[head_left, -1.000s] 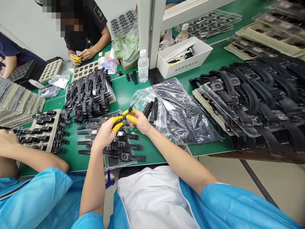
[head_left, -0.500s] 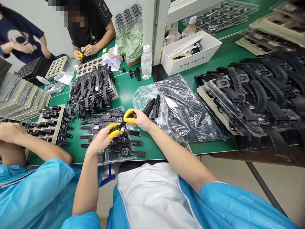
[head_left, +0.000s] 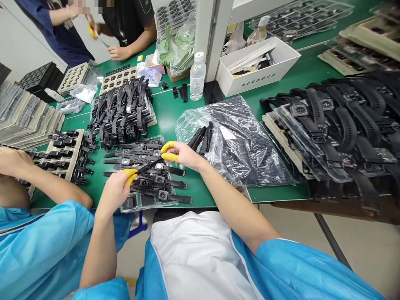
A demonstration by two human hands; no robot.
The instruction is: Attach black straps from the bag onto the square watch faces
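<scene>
My left hand [head_left: 115,189] and my right hand [head_left: 184,156] wear yellow finger covers on thumb and forefinger. Between them, pinched at both ends, a black watch strap [head_left: 146,166] stretches at a slant over a clear plastic tray [head_left: 170,204]. Whether a watch body is joined to it I cannot make out. Several black smartwatches [head_left: 163,195] with straps lie in rows on that tray, sensor sides up. Right of my right hand, loose black straps [head_left: 205,139] rest on a clear plastic bag [head_left: 246,141] packed with more black straps.
Watches on trays are piled at the right [head_left: 337,112] and back left [head_left: 121,108]. A water bottle [head_left: 197,79] and a white box [head_left: 256,68] stand behind the bag. A co-worker's arm [head_left: 59,177] is close on my left; two people stand across the table.
My left hand has moved left and slightly down, away from my right hand, so the strap shows drawn out between them. My right hand has hardly moved. The people opposite have shifted their hands.
</scene>
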